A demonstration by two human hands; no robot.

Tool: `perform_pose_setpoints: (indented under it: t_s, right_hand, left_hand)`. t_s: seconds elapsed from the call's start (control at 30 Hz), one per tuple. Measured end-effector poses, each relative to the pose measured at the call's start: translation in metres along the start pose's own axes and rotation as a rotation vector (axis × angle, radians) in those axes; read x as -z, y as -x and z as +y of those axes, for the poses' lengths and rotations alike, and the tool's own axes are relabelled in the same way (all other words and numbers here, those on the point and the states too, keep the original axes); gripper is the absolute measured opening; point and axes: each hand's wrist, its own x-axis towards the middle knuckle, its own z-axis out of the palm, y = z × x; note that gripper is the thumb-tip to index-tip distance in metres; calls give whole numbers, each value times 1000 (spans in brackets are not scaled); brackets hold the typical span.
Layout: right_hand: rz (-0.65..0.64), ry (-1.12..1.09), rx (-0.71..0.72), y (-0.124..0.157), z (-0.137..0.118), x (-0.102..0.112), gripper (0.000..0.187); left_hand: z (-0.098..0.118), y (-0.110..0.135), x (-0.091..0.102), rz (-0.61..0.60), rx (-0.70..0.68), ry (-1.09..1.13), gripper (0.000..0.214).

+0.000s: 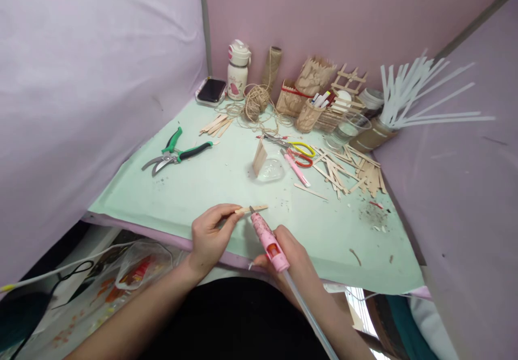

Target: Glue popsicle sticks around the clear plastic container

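Over the near edge of the green mat (202, 187), the left hand (208, 236) pinches one end of a wooden stick (257, 208) between thumb and fingertips. The right hand (297, 263) is wrapped closed around a pink glue gun (267, 241), whose nozzle seems to touch the stick. Green-handled shears (174, 155) lie on the mat's left side.

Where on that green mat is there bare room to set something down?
The widest bare patch lies between the pruning shears, the clear plastic piece and the left hand pinching a stick. A smaller one lies right of the right hand gripping the glue gun, below the loose stick pile. The back edge, twine ball to glass, is crowded.
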Motion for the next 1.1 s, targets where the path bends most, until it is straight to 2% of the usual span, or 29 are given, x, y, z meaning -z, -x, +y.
perform_pose_setpoints:
  t_s: [0.17,0.27,0.43,0.57,0.77,0.97,1.1]
  right_hand:
    - [53,36,-186,-2,11,7,33]
    - [92,29,-239,0,10,12,29]
    - [169,-67,-227,2,8,18,29]
    - [204,-108,-162,3,12,24,21]
    - [154,-219,-88,4,8,34,42]
    - [27,-272,-151,1,-1,31,44]
    - [70,-340,-96,-1,-8,23,43]
  left_hand:
    - [0,0,0,17,8,-22,6]
    - [1,0,1,18,24,-8,7]
    - [1,0,1,25,67,33,9]
    - [0,0,1,16,76,28,9]
    - [-1,-1,0,-9,82,30,9]
    - [0,-2,1,-23,87,12,9]
    - [-2,-1,1,-22,84,16,10]
